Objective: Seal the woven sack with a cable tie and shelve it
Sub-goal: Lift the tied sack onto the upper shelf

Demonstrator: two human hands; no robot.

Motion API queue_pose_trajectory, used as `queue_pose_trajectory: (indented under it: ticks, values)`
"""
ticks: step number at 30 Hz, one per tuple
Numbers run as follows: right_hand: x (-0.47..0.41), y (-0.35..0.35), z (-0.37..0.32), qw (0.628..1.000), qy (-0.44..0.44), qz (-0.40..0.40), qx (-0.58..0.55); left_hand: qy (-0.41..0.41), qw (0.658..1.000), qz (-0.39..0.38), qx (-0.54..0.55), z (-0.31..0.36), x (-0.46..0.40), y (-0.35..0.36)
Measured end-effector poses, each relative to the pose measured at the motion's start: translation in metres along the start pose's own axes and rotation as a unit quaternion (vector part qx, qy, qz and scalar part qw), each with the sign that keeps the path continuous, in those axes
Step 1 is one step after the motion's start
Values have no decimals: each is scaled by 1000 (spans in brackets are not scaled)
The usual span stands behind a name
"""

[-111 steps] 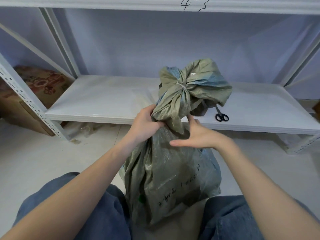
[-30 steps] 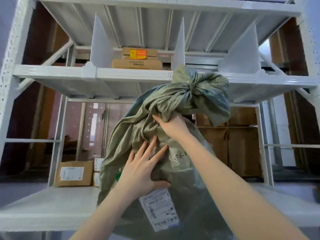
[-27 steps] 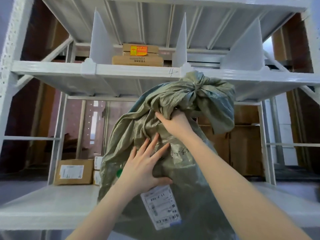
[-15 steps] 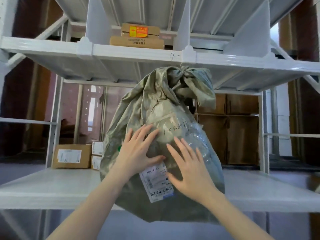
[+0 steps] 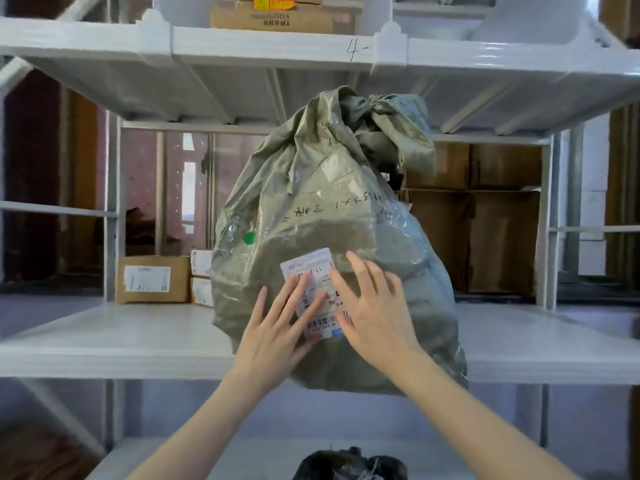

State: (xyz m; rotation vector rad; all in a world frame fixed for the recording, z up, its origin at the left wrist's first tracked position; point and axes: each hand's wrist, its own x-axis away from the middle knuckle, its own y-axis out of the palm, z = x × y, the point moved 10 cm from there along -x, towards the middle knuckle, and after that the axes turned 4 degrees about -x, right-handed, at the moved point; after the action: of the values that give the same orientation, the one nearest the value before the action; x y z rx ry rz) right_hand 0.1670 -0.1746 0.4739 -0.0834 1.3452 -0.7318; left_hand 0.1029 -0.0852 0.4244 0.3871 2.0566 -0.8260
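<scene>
The grey-green woven sack [image 5: 322, 209] stands upright on the white middle shelf [image 5: 114, 337], its gathered neck tied off at the top right; the cable tie itself is hidden in the folds. Part of the sack's bottom hangs over the shelf's front edge. A white shipping label [image 5: 317, 271] sticks to its front. My left hand [image 5: 277, 327] presses flat against the sack with spread fingers over the label's lower left. Beside it, my right hand [image 5: 374, 310] also lies flat on the sack, fingers straight, covering the label's right side.
Brown cardboard boxes [image 5: 152, 278] sit at the shelf's back left, and larger cartons [image 5: 485, 230] stand behind on the right. The upper shelf [image 5: 277, 46] carries flat boxes and white dividers. A dark bag [image 5: 349, 464] shows on the lower shelf.
The sack was lifted from the floor onto the middle shelf. My right hand let go of its neck and both palms now push it further back; both hands slid lower on the front.
</scene>
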Motion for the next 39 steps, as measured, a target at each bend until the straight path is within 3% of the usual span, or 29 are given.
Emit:
queue_pose_trajectory:
  ticks: [6,19,26,34,39]
  values:
    - [19,59,14,995,12,-94,33,-5,999,-16,-34,-9,-27,27]
    - [-17,115,49,983,9,-177,41,-40,997,-69,24,-5,-70,82]
    - [-24,149,71,967,58,-246,36,-20,995,-98,1,-1,-71,102]
    - [-21,151,82,952,58,-299,39,-23,994,-105,16,0,-51,105]
    - [-25,120,70,962,33,-270,23,-26,994,-101,9,-5,-48,92]
